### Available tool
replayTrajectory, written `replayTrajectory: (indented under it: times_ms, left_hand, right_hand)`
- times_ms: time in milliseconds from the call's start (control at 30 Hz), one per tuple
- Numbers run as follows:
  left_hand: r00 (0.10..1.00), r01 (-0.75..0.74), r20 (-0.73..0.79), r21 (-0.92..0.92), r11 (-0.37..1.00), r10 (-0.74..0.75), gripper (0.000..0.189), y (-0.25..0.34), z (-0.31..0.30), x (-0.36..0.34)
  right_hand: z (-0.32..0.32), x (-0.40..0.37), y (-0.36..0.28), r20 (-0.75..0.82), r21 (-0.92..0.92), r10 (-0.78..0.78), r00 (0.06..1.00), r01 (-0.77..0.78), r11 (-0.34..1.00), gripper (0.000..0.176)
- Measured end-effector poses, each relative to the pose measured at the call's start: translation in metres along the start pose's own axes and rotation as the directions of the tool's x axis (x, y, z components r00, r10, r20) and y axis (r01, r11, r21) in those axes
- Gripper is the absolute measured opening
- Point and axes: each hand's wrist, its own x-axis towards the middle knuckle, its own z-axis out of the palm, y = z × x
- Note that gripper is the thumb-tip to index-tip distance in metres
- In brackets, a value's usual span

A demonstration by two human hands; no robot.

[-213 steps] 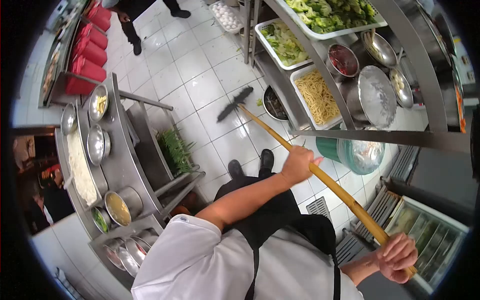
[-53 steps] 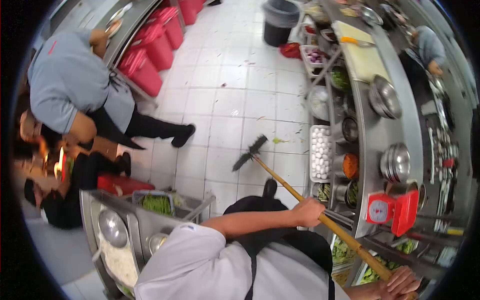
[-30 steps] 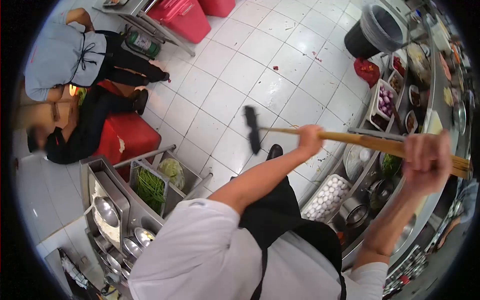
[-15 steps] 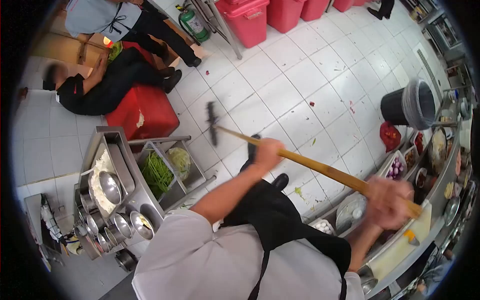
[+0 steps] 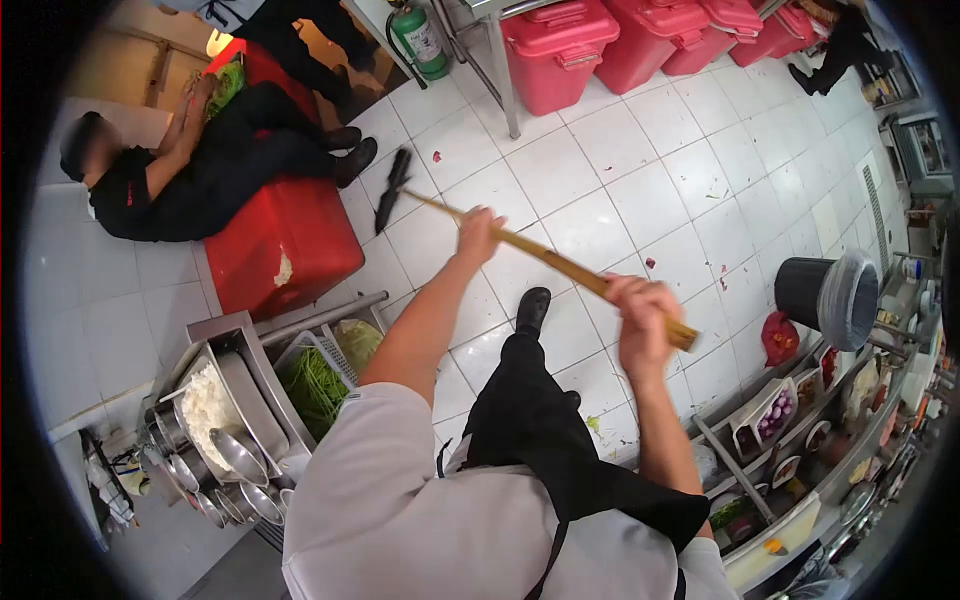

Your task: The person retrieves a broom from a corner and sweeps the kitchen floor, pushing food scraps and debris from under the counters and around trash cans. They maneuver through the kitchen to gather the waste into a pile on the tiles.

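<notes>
A push broom with a long wooden handle [image 5: 560, 265] slants across the view, its narrow black head [image 5: 393, 192] down at the floor near a seated person's shoes. My left hand [image 5: 480, 237] is closed around the handle on the head's side. Closer to the free end, my right hand [image 5: 643, 310] wraps around the same handle, and a short stub sticks out past it. Small red scraps [image 5: 650, 264] and green bits [image 5: 594, 424] lie scattered on the white tiled floor [image 5: 600, 215].
A person [image 5: 140, 190] sits on a red box [image 5: 290, 250] at left; another stands behind. Pink lidded bins [image 5: 560, 60] line the back, beside a fire extinguisher [image 5: 418, 42]. A black bin [image 5: 803, 290] stands at right, near food shelves. Left is a steel counter [image 5: 270, 400] with bowls.
Both my hands and the broom have moved left and forward, the right hand most. The broom head has shifted up and left, closer to the seated person's shoes. My view has also shifted.
</notes>
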Motion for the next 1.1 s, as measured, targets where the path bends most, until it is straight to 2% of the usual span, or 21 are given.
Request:
replayTrajectory:
  times_ms: [33, 67, 100, 233, 333, 400, 467, 500, 533, 567, 600, 667, 800, 833, 867, 900, 933, 967, 1000, 1067, 1100]
  left_hand:
    - [0.997, -0.047, 0.06, -0.006, 0.999, 0.047, 0.036, 0.028, -0.003, 0.02]
    - [0.995, -0.084, -0.045, 0.007, 0.996, 0.084, 0.041, 0.065, -0.011, 0.035]
    - [0.996, -0.09, 0.003, -0.091, 0.992, 0.091, 0.042, 0.094, -0.015, 0.051]
    - [0.993, -0.116, -0.072, -0.463, 0.879, 0.093, 0.041, 0.227, -0.002, 0.063]
    - [0.992, -0.11, -0.034, -0.673, 0.732, 0.118, 0.034, 0.309, 0.013, 0.048]
    - [0.973, -0.093, 0.066, -0.763, 0.64, 0.22, 0.028, 0.344, 0.025, 0.04]
    - [0.853, -0.168, 0.16, -0.817, 0.552, 0.497, 0.006, 0.364, 0.042, 0.036]
    - [0.796, -0.231, 0.207, -0.764, 0.603, 0.568, 0.009, 0.376, 0.043, 0.029]
    - [0.769, -0.19, 0.31, -0.724, 0.663, 0.559, 0.008, 0.391, 0.023, 0.019]
    - [0.773, -0.268, 0.218, -0.739, 0.619, 0.596, 0.009, 0.399, 0.018, 0.005]
    - [0.781, -0.181, 0.265, -0.77, 0.611, 0.565, 0.005, 0.402, -0.006, -0.006]
    - [0.825, -0.299, 0.165, -0.685, 0.664, 0.541, 0.006, 0.392, -0.032, -0.029]
    - [0.918, -0.292, 0.123, -0.432, 0.853, 0.377, 0.013, 0.296, -0.051, -0.044]
    - [0.944, -0.275, 0.076, -0.362, 0.891, 0.322, 0.014, 0.256, -0.051, -0.044]
    - [0.965, -0.232, 0.019, -0.391, 0.891, 0.26, 0.013, 0.214, -0.052, -0.042]
    - [0.971, -0.23, -0.001, -0.256, 0.939, 0.238, 0.013, 0.174, -0.06, -0.04]
    - [0.981, -0.157, -0.137, -0.143, 0.977, 0.138, 0.012, 0.114, -0.043, -0.043]
    - [0.998, 0.004, -0.057, -0.034, 0.999, -0.006, 0.016, 0.062, -0.049, -0.043]
    - [0.985, 0.025, -0.171, 0.263, 0.965, 0.022, 0.023, 0.035, -0.068, -0.044]
    - [0.907, 0.419, -0.23, 0.383, 0.823, -0.354, 0.032, -0.034, -0.062, -0.052]
    - [0.916, 0.399, -0.2, 0.389, 0.83, -0.347, 0.034, -0.04, -0.058, -0.038]
  right_hand:
    - [0.002, 0.014, -0.018, 0.001, -0.039, -0.048, 0.999, 0.048, 0.998, 0.011]
    - [0.005, 0.027, -0.041, 0.048, -0.072, -0.094, 0.994, 0.097, 0.993, 0.012]
    - [0.016, 0.042, -0.073, 0.06, -0.119, -0.116, 0.991, 0.123, 0.985, 0.012]
    - [0.039, 0.086, -0.182, 0.109, -0.257, -0.329, 0.938, 0.346, 0.902, 0.024]
    - [0.04, 0.092, -0.236, 0.178, -0.331, -0.319, 0.931, 0.362, 0.871, 0.024]
    - [0.037, 0.081, -0.252, 0.165, -0.435, -0.349, 0.923, 0.386, 0.814, 0.024]
    - [0.03, 0.063, -0.27, 0.178, -0.509, -0.424, 0.888, 0.452, 0.732, 0.026]
    - [0.019, 0.047, -0.289, 0.183, -0.568, -0.447, 0.876, 0.465, 0.679, 0.029]
    - [0.022, 0.034, -0.302, 0.076, -0.636, -0.629, 0.774, 0.523, 0.567, 0.033]
    - [0.011, 0.022, -0.322, 0.206, -0.548, -0.569, 0.796, 0.576, 0.607, 0.03]
    - [0.001, 0.011, -0.342, 0.335, -0.453, -0.496, 0.801, 0.598, 0.661, 0.027]
    - [0.012, 0.0, -0.358, 0.516, -0.226, -0.367, 0.774, 0.537, 0.813, 0.021]
    - [-0.052, -0.011, -0.297, 0.34, 0.021, -0.385, 0.858, 0.402, 0.915, 0.026]
    - [-0.041, -0.008, -0.263, 0.15, -0.147, -0.37, 0.917, 0.391, 0.909, 0.024]
    - [-0.043, -0.003, -0.218, 0.141, -0.129, -0.272, 0.952, 0.29, 0.948, 0.019]
    - [-0.045, 0.003, -0.173, 0.13, -0.11, -0.17, 0.977, 0.185, 0.977, 0.015]
    - [-0.048, 0.008, -0.129, 0.118, -0.091, -0.068, 0.991, 0.079, 0.993, 0.013]
    - [-0.028, 0.014, -0.082, 0.11, -0.032, 0.087, 0.99, -0.084, 0.996, 0.006]
    - [-0.021, 0.011, -0.028, 0.174, -0.07, 0.213, 0.961, -0.204, 0.977, 0.004]
    - [0.009, 0.013, 0.037, 0.407, -0.039, 0.166, 0.898, -0.165, 0.986, 0.01]
    - [0.02, 0.012, 0.05, 0.383, -0.048, 0.197, 0.902, -0.193, 0.98, 0.011]
